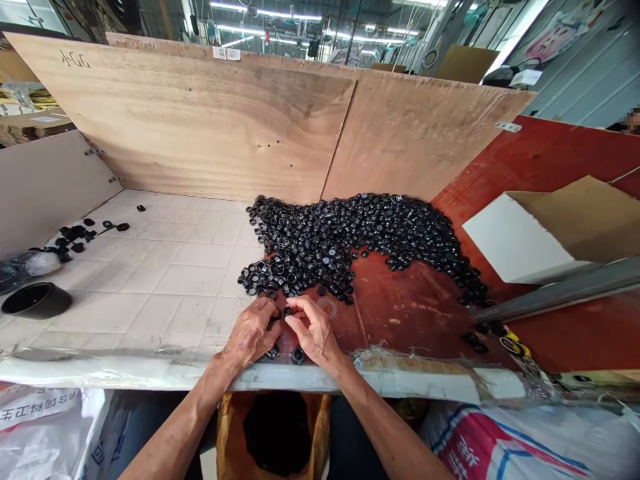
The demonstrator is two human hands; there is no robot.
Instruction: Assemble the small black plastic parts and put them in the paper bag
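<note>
A large heap of small round black plastic caps (370,227) spreads over the worktop against the wooden back board. Just in front of its near left edge, my left hand (251,332) curls its fingers round a black cap (275,315). Close beside it, my right hand (316,333) pinches a small black piece (288,311) between thumb and forefinger. The two held parts are slightly apart. Below my fingers, near the table's edge, lie a loose black cap (298,355) and another (273,352), partly covered by my left hand.
A brown paper sack (227,433) with dark contents stands below the edge. At left are a black cup (59,301) and scattered black parts (75,232). A white cardboard box (517,243), a metal bar (565,291) and yellow-handled scissors (515,345) are at right.
</note>
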